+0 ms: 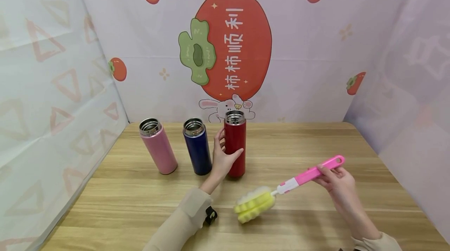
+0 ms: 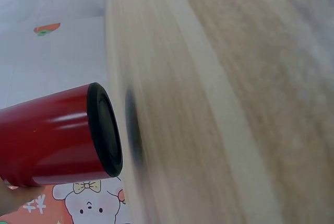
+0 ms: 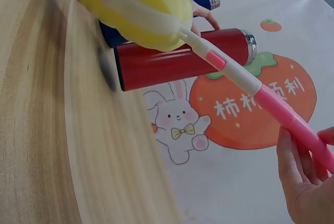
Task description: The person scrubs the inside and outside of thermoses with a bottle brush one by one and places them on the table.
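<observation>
My left hand grips a red thermos bottle by its side, upright and without a lid. In the left wrist view the black base of the red bottle shows, lifted off the table with its shadow beside it. My right hand holds a bottle brush by its pink handle. Its yellow and white sponge head points down to the left, low over the table in front of the red bottle. In the right wrist view the sponge head overlaps the red bottle.
A navy blue thermos bottle stands just left of the red one, its mouth uncovered. Further left is a pink thermos bottle, lidless too. A printed cloth hangs behind the wooden table and along both sides.
</observation>
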Available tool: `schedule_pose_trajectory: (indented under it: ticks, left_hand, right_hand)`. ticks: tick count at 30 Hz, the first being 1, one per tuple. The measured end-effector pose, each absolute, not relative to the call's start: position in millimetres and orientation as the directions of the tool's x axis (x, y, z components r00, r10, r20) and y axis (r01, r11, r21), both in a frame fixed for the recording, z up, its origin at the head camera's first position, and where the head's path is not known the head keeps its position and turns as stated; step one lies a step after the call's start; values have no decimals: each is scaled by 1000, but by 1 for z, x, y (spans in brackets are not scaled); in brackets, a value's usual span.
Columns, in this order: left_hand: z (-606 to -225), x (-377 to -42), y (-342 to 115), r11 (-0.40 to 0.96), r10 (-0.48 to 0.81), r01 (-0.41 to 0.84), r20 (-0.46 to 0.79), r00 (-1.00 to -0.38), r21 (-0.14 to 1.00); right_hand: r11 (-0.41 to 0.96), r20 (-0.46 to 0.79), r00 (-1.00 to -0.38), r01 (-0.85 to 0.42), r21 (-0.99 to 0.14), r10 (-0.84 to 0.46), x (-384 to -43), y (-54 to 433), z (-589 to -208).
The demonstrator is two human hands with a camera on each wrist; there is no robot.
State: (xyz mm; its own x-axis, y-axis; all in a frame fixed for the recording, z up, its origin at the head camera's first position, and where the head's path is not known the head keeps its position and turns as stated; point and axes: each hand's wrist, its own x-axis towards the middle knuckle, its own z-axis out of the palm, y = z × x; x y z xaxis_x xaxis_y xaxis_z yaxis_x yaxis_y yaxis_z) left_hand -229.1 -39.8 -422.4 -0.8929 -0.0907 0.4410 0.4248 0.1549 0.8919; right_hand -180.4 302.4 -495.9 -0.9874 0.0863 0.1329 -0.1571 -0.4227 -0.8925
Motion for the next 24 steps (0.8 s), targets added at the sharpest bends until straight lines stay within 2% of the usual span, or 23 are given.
schedule_pose_trajectory:
  ticks: [10, 24]
  left_hand:
    - [-428, -238, -41, 163, -53, 449, 463, -885, 878]
    - [-425, -229, -52, 148, 49, 445, 443, -895, 883]
  right_hand:
    - [-395, 126, -987, -156, -905, 103, -182, 296, -495]
    - [-439, 135, -988, -154, -885, 73, -183, 277, -498]
